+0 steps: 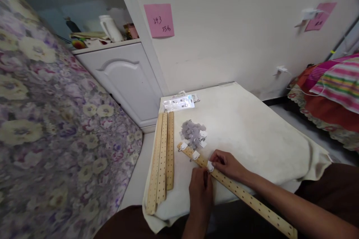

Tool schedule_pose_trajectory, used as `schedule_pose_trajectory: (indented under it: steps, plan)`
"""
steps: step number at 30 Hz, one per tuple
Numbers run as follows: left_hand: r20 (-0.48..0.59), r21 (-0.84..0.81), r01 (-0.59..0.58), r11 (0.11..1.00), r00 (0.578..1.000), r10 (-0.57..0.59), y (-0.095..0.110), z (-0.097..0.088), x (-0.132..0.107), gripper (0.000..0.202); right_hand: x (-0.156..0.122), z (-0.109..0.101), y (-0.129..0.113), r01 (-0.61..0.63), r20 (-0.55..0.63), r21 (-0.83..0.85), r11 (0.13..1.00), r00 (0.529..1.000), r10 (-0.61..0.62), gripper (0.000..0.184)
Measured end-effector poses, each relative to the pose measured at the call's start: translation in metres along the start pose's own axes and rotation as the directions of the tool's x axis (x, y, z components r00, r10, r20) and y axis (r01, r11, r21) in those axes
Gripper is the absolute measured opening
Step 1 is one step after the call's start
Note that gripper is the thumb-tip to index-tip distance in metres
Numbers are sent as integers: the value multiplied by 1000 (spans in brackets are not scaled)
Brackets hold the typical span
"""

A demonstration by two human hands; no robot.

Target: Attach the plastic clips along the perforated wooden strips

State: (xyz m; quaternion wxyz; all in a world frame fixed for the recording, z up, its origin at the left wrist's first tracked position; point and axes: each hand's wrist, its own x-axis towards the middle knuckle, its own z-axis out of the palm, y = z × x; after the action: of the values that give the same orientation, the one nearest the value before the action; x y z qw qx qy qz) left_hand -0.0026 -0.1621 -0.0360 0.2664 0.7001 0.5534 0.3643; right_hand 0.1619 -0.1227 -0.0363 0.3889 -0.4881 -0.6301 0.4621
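Observation:
A long wooden strip with rows of holes (244, 193) lies slantwise, its near end reaching over the table's front edge. White tags with small metal loops sit on its far end, one tag (183, 146) at the tip and another tag (195, 155) beside it. My right hand (226, 163) pinches a third white tag (210, 165) from the far side of the strip. On the near side, my left hand (200, 185) is closed at the lower edge of this same tag, its fingertips partly hidden. Just beyond the strip is a heap of small grey and white pieces (192, 131).
Several more perforated wooden strips (162, 157) lie along the left of the cloth-covered table (241, 119). Clear plastic packs (179, 103) with metal pieces rest at the back. A floral curtain (70, 130) hangs left, beside a white cabinet (126, 82). Bedding (333, 89) is at right.

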Motion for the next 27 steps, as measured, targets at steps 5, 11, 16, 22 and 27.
schedule_pose_trajectory:
  steps: [5, 11, 16, 22, 27]
  plan:
    - [-30, 36, -22, 999, 999, 23, 3, -3, 2, 9, 1, -3, 3, 1, 72, 16, 1000, 997, -2, 19]
    - [-10, 42, 8, 999, 1000, -8, 4, -4, 5, 12, 2, -2, 3, 6, 64, 37, 999, 998, -8, 19]
    - [-6, 35, 35, 999, 999, -35, 3, -4, 5, 12, 1, -2, 3, 4, 58, 16, 1000, 998, -5, 17]
    - [12, 42, 27, 999, 1000, -28, 0, -3, 5, 12, 2, -2, 1, 16, 52, -37, 999, 999, -14, 17]
    - [-1, 52, 4, 999, 1000, -4, 0, -2, 4, 11, 1, -2, -2, 11, 45, -44, 999, 999, -9, 17]
